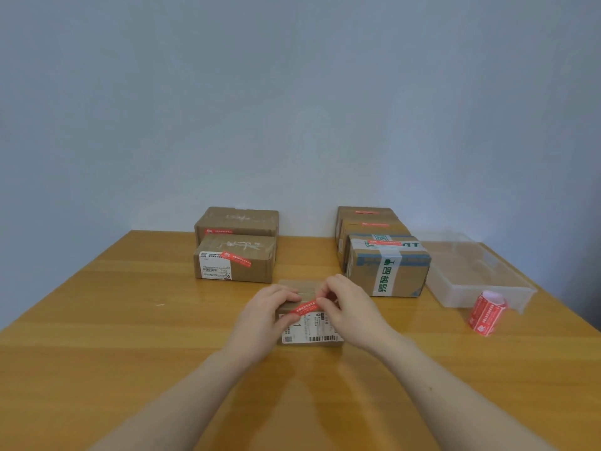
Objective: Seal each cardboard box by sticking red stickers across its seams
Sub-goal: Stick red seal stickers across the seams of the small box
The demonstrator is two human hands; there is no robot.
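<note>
We found a small cardboard box [309, 323] on the wooden surface [130, 336], directly in front of the person, with a white shipping label on its near side. A red sticker [305, 306] lay stretched diagonally over the box's top near edge. The left hand [265, 315] had its grip closed on the sticker's lower left end, thumb and fingers pinching it against the box. The right hand [349, 309] pinched the sticker's upper right end between curled fingertips.

Behind and to the left we noted two stacked-looking boxes [235, 257], each bearing a red sticker. To the right stood a further group of boxes [387, 265], the nearest wrapped in printed tape with green characters, red stickers visible on their tops. Just beside that group sat a clear plastic tray [481, 281]. A roll of red stickers [486, 312] stood near the tray's front corner, well apart from both hands.
</note>
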